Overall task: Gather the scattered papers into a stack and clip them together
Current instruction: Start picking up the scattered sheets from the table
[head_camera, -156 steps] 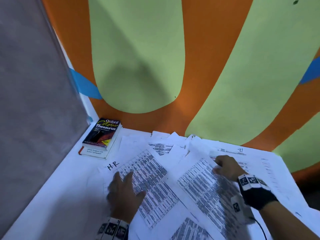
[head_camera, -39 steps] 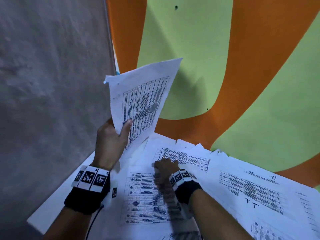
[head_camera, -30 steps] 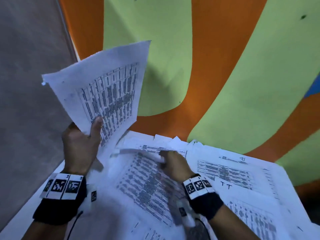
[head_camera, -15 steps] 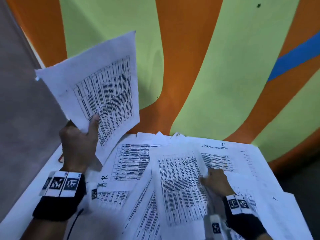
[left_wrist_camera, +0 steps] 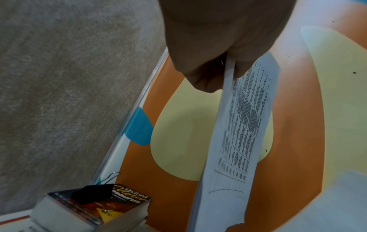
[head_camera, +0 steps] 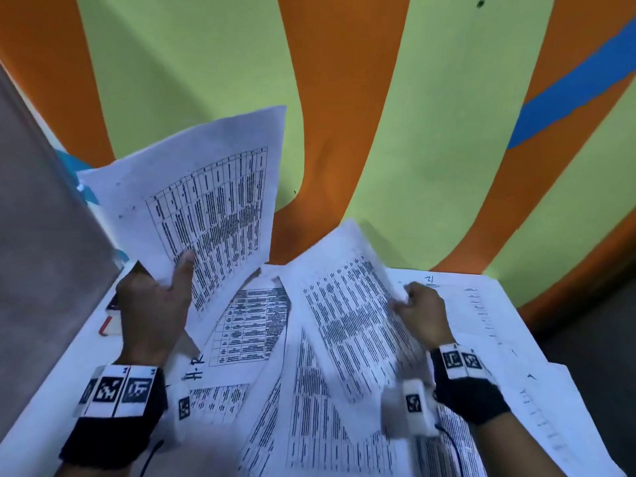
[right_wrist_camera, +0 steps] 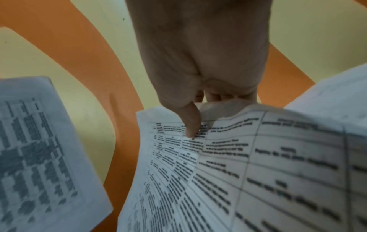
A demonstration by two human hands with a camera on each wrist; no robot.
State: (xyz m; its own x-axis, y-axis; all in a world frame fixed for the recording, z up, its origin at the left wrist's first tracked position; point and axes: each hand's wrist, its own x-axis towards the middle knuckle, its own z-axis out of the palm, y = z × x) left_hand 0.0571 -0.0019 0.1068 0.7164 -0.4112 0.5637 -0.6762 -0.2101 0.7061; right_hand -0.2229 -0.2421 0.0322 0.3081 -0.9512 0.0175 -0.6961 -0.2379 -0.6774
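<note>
Behind the table [head_camera: 51, 383] stands a wall [head_camera: 430, 132] painted in orange and light green shapes, with a blue stripe at the upper right of the head view. At the left is a grey panel [head_camera: 38, 253].

White papers [head_camera: 247, 325] with printed tables lie scattered and overlapping on the table, from the centre to the lower right of the frame.

The left hand [head_camera: 151, 311] is raised at the left. Its thumb and fingers pinch the lower edge of a held sheet [head_camera: 203, 201], which stands up and tilts toward the upper left. In the left wrist view this sheet [left_wrist_camera: 238, 125] is seen from its edge.

The right hand [head_camera: 425, 313], right of centre, grips the edge of a second sheet [head_camera: 347, 311], with the thumb on the printed side. This sheet is lifted off the pile and is bent.

At the lower left of the left wrist view a book [left_wrist_camera: 95, 208] lies near the wall, and a black binder clip [left_wrist_camera: 93, 193] rests on its cover.
</note>
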